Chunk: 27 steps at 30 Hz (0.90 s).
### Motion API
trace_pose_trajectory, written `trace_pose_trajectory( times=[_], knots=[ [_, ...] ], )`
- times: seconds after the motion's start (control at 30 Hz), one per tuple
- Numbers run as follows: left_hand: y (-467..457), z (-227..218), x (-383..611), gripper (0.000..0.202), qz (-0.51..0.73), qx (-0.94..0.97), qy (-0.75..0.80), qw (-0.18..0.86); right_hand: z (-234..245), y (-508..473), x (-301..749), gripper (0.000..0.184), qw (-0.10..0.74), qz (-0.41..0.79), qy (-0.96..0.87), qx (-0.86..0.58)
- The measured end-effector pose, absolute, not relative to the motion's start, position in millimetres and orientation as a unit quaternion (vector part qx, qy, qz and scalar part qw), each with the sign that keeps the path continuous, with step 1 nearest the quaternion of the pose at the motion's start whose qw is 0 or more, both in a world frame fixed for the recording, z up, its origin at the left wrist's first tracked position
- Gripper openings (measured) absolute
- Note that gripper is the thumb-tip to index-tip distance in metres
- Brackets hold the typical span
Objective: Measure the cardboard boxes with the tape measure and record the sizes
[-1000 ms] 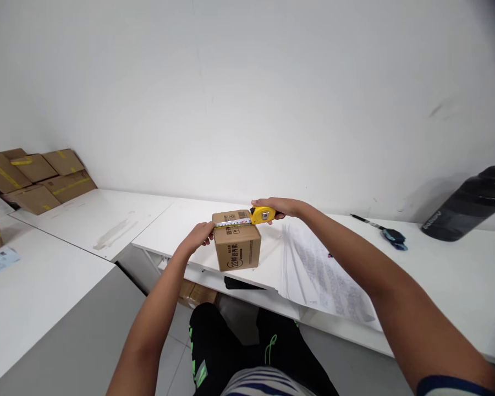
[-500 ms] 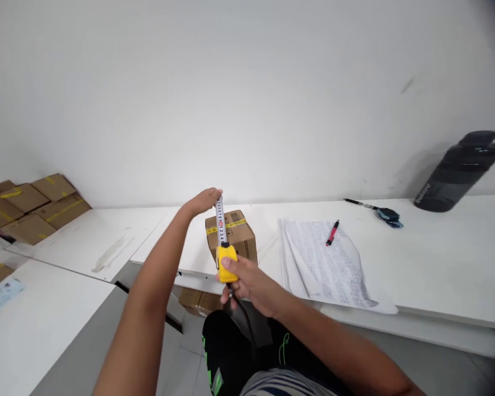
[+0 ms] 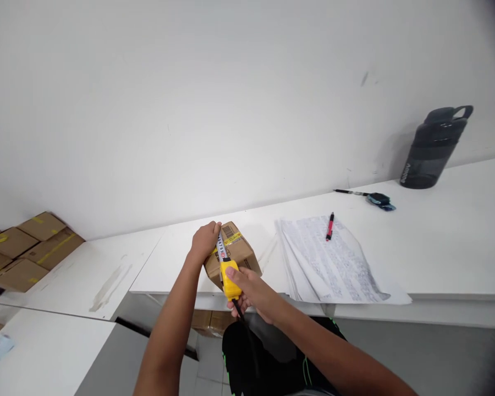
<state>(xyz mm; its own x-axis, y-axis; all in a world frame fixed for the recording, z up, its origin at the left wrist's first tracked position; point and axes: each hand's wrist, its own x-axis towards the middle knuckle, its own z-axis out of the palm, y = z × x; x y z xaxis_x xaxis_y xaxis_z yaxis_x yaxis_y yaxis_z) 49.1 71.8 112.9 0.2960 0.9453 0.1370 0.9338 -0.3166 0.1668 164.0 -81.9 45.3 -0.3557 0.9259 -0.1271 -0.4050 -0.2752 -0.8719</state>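
A small cardboard box with yellow tape across it rests at the front edge of the white table. My right hand is wrapped around a yellow tape measure, thumb on top, at the near side of the box. Its pulled-out blade runs over the box top toward the far side. There my left hand is closed at the blade's far end, beside the box's far left edge; its fingertips are partly hidden. A black strap hangs from the tape measure's case.
Printed papers with a red pen on them lie right of the box. Farther back are a black pen, a small dark teal object and a dark bottle. Several cardboard boxes are stacked at the left.
My left hand has come down closer to the box, and a shorter length of blade shows between my hands. The view has tilted. My right hand still holds the tape measure.
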Motion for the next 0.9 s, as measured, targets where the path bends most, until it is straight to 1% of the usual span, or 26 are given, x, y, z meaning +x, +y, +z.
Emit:
trace_pose_trajectory(
  times=[0.2,0.4,0.6,0.67,0.77,0.9],
  knots=[
    [80.7,105.0,48.1,0.044,0.12,0.797,0.59,0.041,47.7,-73.9,165.9,0.058,0.441,0.727,-0.399,-0.344],
    [84.1,102.0,43.0,0.044,0.138,0.784,0.604,0.049,47.6,-72.9,163.1,0.059,0.449,0.708,-0.42,-0.347],
    [83.1,97.0,41.9,0.043,0.157,0.777,0.607,0.066,35.8,-76.6,156.1,0.064,0.504,0.71,-0.374,-0.32],
    [81.0,95.6,40.8,0.047,0.172,0.772,0.607,0.075,32.5,-79.0,155.5,0.064,0.519,0.726,-0.333,-0.304],
    [76.8,93.9,36.8,0.059,0.197,0.764,0.606,0.097,27.9,-82.1,158.0,0.067,0.536,0.739,-0.279,-0.298],
    [73.7,92.4,30.3,0.071,0.238,0.746,0.608,0.13,19.1,-84.2,166.4,0.067,0.568,0.715,-0.269,-0.308]
  ],
)
